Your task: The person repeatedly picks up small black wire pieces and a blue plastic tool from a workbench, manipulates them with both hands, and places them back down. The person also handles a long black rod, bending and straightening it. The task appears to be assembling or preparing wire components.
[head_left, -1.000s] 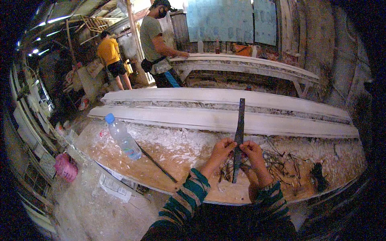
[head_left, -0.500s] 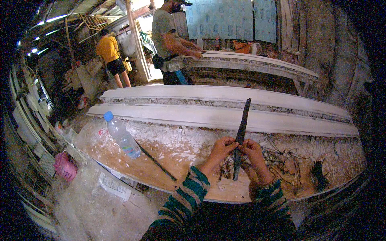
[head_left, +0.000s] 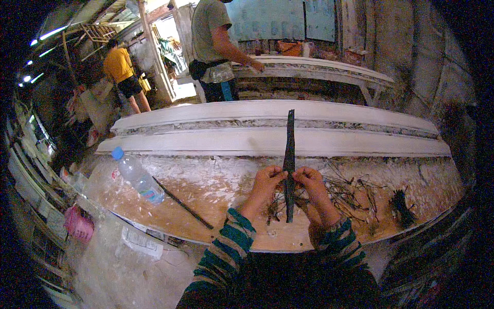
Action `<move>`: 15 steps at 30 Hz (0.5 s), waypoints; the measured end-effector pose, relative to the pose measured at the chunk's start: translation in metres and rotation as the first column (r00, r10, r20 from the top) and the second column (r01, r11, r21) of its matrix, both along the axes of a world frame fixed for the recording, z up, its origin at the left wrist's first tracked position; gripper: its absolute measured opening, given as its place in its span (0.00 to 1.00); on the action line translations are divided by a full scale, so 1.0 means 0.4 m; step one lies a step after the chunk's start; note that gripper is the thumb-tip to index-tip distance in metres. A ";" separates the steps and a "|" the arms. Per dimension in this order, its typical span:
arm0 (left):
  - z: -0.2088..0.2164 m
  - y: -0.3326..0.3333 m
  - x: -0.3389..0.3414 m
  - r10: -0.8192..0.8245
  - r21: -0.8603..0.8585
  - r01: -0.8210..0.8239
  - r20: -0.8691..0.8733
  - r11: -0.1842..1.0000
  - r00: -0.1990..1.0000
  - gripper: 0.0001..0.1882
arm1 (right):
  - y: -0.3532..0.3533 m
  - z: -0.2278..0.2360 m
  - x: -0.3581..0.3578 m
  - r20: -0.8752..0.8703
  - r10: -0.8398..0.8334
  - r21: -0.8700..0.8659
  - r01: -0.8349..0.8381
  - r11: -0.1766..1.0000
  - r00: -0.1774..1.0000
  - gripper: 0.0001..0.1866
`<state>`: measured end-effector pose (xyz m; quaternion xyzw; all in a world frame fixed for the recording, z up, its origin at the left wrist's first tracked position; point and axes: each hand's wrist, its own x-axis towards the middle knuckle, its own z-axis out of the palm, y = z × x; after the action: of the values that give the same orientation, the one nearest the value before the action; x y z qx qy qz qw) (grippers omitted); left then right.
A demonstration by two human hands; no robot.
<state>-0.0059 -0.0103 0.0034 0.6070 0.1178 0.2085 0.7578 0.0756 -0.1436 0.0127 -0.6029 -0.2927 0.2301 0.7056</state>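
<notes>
A long, flat, dark strip (head_left: pixel 289 144) stands nearly vertical in the view, wider in the middle and narrower at its far end. My left hand (head_left: pixel 267 184) pinches its left edge between thumb and fingers. On the opposite edge, at about the same height, my right hand (head_left: pixel 310 184) pinches it too. Below and right of my hands, thin dark stringy scraps (head_left: pixel 355 196) lie tangled on the wooden tabletop (head_left: pixel 231 190). Farther right rests a dark bundle (head_left: pixel 402 208) that looks frayed at one end.
Two long white mouldings (head_left: pixel 206 143) lie across the table's far side. A blue-capped clear bottle (head_left: pixel 138 177) and a thin dark rod (head_left: pixel 182 202) lie at left. Beyond, one person in grey (head_left: pixel 210 41) stands at another bench (head_left: pixel 319 74); another wears yellow (head_left: pixel 119 64).
The strip is more upright, still pinched by both hands. The whole scene has shifted left and slightly up in view. The person in grey has straightened, with one arm stretched over the far bench.
</notes>
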 end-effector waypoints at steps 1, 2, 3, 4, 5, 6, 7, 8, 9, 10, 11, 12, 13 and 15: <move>-0.004 0.004 0.004 -0.012 -0.005 0.012 0.007 1.000 1.000 0.08 | 0.001 -0.002 0.003 0.015 -0.005 -0.005 0.005 1.000 1.000 0.07; -0.008 0.008 0.008 -0.026 -0.007 0.026 0.013 1.000 1.000 0.08 | 0.001 -0.004 0.004 0.041 -0.032 -0.034 0.033 0.999 0.999 0.07; -0.012 0.010 0.010 -0.038 -0.009 0.039 0.017 0.999 0.999 0.08 | 0.000 -0.006 0.005 0.031 -0.020 -0.008 0.021 1.000 0.999 0.07; -0.015 0.011 0.011 -0.038 -0.004 0.038 -0.002 0.999 0.999 0.08 | 0.000 -0.008 0.005 0.032 -0.031 -0.007 0.031 0.999 0.999 0.07; -0.017 0.011 0.012 -0.038 0.001 0.038 -0.021 0.999 0.999 0.08 | -0.001 -0.009 0.004 0.058 -0.047 -0.016 0.048 0.999 0.997 0.07; -0.018 0.011 0.011 -0.039 0.000 0.039 -0.054 0.999 0.998 0.08 | -0.001 -0.010 0.004 -0.009 -0.038 -0.014 0.038 0.999 0.999 0.07; -0.018 0.010 0.012 -0.044 0.037 0.045 -0.032 0.998 0.999 0.08 | -0.002 -0.011 0.004 -0.052 -0.035 -0.023 0.034 0.999 0.998 0.07; -0.017 0.008 0.012 -0.050 0.067 0.052 -0.025 0.996 0.998 0.08 | -0.003 -0.012 0.004 -0.063 0.004 0.013 -0.003 1.000 0.998 0.07; -0.015 0.008 0.012 -0.076 0.105 0.075 0.005 0.992 0.997 0.08 | -0.002 -0.012 0.006 -0.060 -0.025 -0.019 0.024 1.000 0.998 0.06; -0.013 0.007 0.012 -0.081 0.142 0.083 -0.021 0.986 0.997 0.07 | 0.001 -0.012 0.009 -0.025 -0.019 -0.007 0.019 1.000 1.000 0.06; -0.012 0.007 0.012 -0.105 0.185 0.107 -0.025 0.977 0.994 0.07 | 0.001 -0.013 0.010 0.010 -0.012 0.005 0.012 1.000 1.000 0.06; -0.010 0.009 0.012 -0.128 0.228 0.131 -0.030 0.965 0.991 0.07 | 0.002 -0.013 0.011 0.010 -0.015 0.003 0.015 1.000 1.000 0.05; -0.010 0.008 0.013 -0.120 0.225 0.120 -0.018 0.967 0.993 0.07 | 0.003 -0.014 0.012 0.011 -0.018 0.002 0.018 1.000 1.000 0.05; -0.010 0.010 0.013 -0.103 0.217 0.099 0.007 0.971 0.995 0.07 | 0.004 -0.016 0.010 0.044 -0.037 -0.038 0.039 0.999 0.998 0.04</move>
<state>-0.0007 -0.0062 -0.0007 0.6892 0.0565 0.1868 0.6978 0.0797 -0.1419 0.0064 -0.6269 -0.2919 0.2090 0.6914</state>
